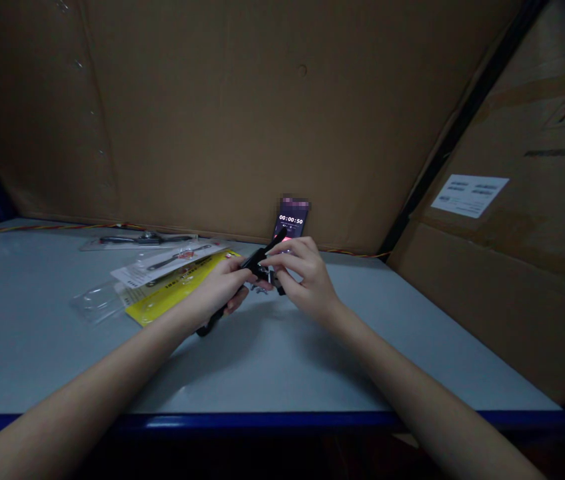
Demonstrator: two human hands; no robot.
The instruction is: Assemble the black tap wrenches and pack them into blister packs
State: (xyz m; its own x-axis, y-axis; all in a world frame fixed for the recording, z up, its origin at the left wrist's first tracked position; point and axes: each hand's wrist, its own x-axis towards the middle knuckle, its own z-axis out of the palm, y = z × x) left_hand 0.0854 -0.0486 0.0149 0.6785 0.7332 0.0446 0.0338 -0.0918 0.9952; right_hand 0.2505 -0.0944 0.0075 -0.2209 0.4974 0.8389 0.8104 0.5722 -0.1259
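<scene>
A black spokeshave [254,260] is held above the table, tilted, one handle pointing down to the left and the other up to the right. My left hand [227,285] is closed around its middle and lower handle. The fingers of my right hand [298,268] are bent and pinched at a small metal part [271,275] by the tool's body; its exact shape is partly hidden by the fingers. Shiny bits of metal hardware [261,289] show just under the tool, between both hands.
Left of my hands lie a yellow card [162,303], a white printed card [167,265] and clear plastic blister packaging [95,301]. Behind them rests another packaged spokeshave [147,238]. A phone with a timer [291,219] leans on the cardboard wall [242,120]. A labelled carton [502,267] stands right.
</scene>
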